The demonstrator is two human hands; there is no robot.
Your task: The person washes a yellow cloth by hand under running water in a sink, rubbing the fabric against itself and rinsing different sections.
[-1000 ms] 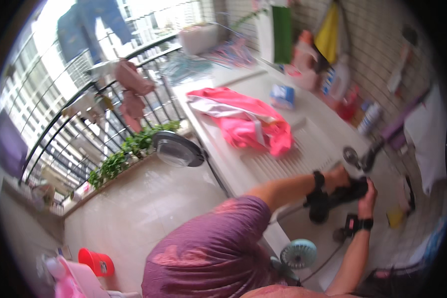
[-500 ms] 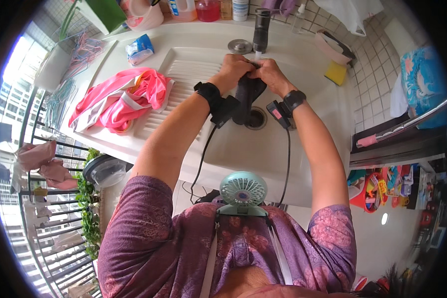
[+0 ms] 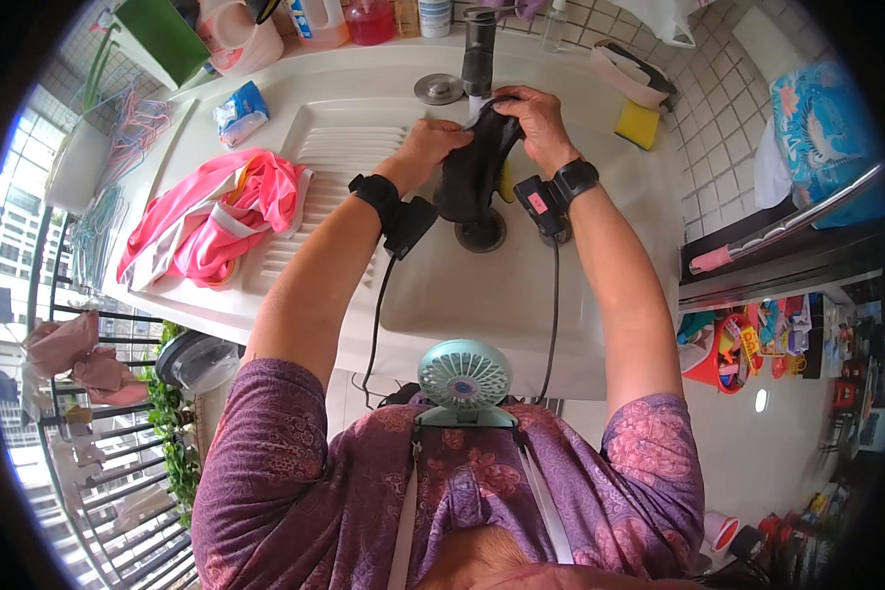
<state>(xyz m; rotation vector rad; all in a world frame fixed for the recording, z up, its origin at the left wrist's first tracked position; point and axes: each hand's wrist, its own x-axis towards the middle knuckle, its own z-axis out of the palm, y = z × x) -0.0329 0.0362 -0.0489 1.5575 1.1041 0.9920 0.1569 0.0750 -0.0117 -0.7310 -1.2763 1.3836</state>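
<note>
Hands (image 3: 538,123) hold dark cloth (image 3: 467,182) below the black faucet (image 3: 478,54).

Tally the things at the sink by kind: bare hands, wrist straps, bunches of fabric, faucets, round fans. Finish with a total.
Bare hands, left hand and right hand: 2
Black wrist straps: 2
Fabric bunches, one held dark cloth and one pink-and-white heap of fabric: 2
Black cylindrical faucet: 1
Turquoise round fan: 1
Total: 8

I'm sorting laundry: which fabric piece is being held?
The limp dark cloth, in the left hand and right hand; the crumpled pink-and-white garment lies untouched to their left.
</note>
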